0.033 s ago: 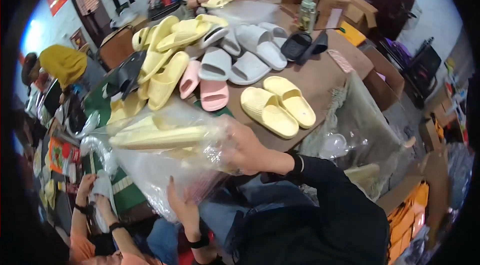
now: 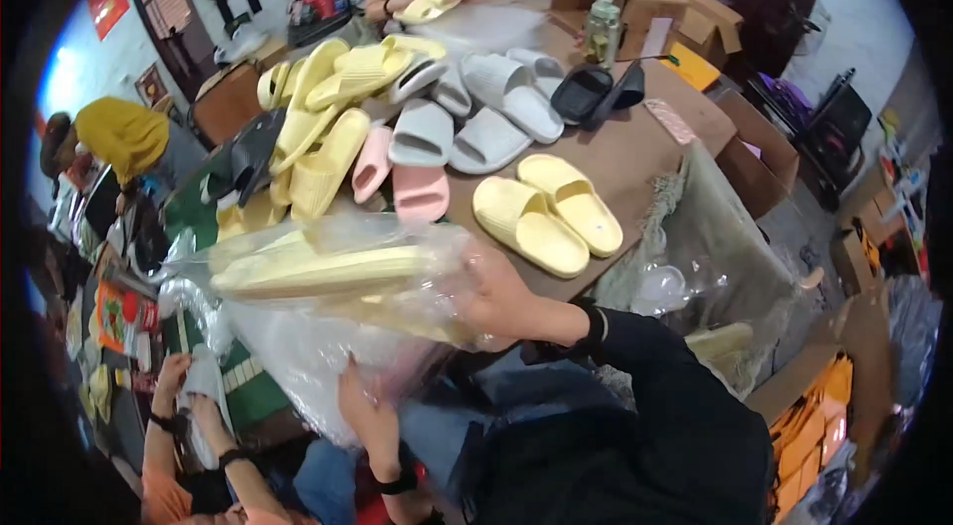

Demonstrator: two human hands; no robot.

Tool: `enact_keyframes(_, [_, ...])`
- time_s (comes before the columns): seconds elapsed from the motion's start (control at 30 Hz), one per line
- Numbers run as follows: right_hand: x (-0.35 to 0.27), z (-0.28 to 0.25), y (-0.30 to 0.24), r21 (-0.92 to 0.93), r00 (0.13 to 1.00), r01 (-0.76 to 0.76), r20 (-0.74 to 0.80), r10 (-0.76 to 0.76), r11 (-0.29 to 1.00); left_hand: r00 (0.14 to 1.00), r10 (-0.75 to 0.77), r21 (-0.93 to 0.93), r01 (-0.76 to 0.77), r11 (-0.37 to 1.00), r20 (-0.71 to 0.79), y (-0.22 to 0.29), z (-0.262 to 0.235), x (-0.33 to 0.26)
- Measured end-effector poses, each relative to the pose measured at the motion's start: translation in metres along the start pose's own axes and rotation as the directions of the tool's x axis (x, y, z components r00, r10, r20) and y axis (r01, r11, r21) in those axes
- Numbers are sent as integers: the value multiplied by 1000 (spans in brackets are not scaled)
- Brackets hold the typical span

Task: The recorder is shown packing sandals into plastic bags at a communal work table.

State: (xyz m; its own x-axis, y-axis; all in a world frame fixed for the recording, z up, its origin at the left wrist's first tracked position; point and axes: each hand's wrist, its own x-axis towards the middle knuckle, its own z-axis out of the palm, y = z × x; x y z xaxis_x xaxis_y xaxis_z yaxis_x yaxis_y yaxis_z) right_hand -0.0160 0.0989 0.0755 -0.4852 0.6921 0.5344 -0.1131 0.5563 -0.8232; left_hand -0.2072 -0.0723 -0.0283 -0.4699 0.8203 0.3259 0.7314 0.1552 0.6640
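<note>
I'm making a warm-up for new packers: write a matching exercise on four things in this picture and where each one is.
1. Right hand
2. Lidded jar
3. Pink slippers
4. Red poster

A. In front of an open cardboard box
B. On the wall
C. At clear plastic around a yellow slipper
D. In the pile, next to grey slippers

Pairs: 1-C, 2-A, 3-D, 4-B

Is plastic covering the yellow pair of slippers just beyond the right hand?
No, the yellow pair lies bare on the brown tabletop, beyond the right hand.
</note>
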Motion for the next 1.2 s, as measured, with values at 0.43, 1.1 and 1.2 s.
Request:
enact_keyframes(0.43, [-34,-152,-53,-1000,958,-19,-12,-286,-23,996,-93,280,91,956,-6,-15,21,-9])
enact_keyframes(1.1, [-97,-268,46,-952,863,-167,-268,428,-258,996,-76,329,56,943,48,-6,20,-6])
enact_keyframes(1.2, [-53,-197,32,-926,915,-220,-87,394,306,997,-68,377,47,925,43,-6,15,-11])
